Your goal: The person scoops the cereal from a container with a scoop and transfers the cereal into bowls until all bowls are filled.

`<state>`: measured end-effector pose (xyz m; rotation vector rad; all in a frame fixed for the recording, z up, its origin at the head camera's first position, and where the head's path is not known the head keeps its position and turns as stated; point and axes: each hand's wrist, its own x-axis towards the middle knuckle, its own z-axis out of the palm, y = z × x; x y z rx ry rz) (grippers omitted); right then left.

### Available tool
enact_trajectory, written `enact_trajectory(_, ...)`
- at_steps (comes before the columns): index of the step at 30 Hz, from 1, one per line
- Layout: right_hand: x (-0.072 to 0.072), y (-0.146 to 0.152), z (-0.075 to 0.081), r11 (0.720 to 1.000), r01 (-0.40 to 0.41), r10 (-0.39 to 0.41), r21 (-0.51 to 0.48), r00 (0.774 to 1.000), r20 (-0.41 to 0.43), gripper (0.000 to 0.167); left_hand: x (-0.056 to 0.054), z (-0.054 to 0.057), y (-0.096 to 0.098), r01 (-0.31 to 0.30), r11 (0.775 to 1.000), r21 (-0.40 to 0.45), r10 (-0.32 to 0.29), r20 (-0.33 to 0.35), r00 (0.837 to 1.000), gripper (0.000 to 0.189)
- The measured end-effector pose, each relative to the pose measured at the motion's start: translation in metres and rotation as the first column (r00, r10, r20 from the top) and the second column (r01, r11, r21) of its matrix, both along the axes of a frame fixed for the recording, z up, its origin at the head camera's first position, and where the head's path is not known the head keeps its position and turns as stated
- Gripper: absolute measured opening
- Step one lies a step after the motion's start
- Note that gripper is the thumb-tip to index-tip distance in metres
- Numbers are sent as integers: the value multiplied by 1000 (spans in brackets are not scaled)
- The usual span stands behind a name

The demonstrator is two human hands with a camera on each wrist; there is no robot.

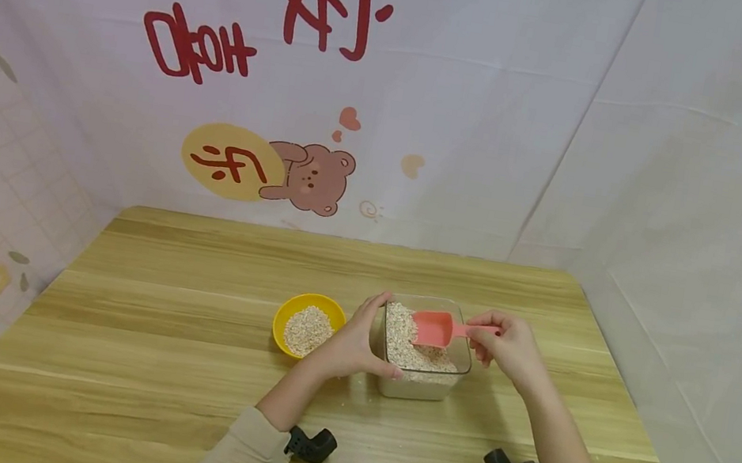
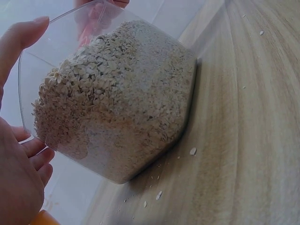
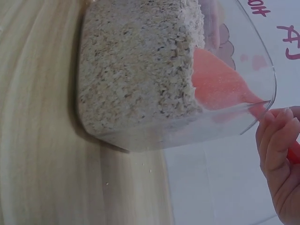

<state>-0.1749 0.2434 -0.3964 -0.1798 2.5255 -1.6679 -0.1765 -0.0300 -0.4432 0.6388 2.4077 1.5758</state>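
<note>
Plainly, only the head view shows oats (image 1: 308,332) in the yellow bowl (image 1: 282,316) beside the left hand (image 1: 352,346), which, thumb spread, grips the clear container (image 1: 415,389), while the pink scoop (image 1: 434,329) lies partly inside, left of the right hand (image 1: 505,344) pinching its handle (image 1: 460,330).

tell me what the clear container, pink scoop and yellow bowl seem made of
Clear container: glass or rigid plastic, glossy; rolled oats show through its walls.
Pink scoop: probably plastic, smooth; one even colour throughout.
Yellow bowl: likely plastic, smooth; uniformly bright, glazed ceramic possible.
</note>
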Motion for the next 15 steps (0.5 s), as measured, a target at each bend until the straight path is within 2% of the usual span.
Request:
enact_trajectory(8,-4,-4,11,998,-51,50,28,997,61,21,0,2,0,2,1000,-2,-2,0,1000,120)
enact_trajectory(15,-8,-10,14,995,-83,77,51,992,102,22,0,2,1,0,1000,-1,0,-14,1000,121)
